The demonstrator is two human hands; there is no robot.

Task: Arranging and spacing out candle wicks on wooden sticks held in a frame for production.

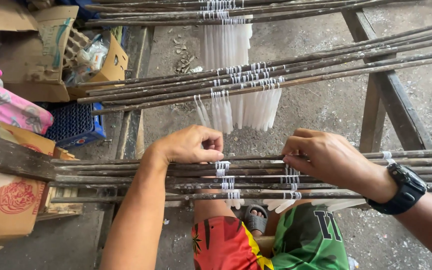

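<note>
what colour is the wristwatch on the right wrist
Black, strap and case alike; the wristwatch shows clearly in the head view.

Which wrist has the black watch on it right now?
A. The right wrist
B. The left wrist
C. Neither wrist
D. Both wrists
A. The black watch sits on the wrist of the right hand, which rests on the near sticks beside the white string loops; the left hand has a bare wrist.
</note>
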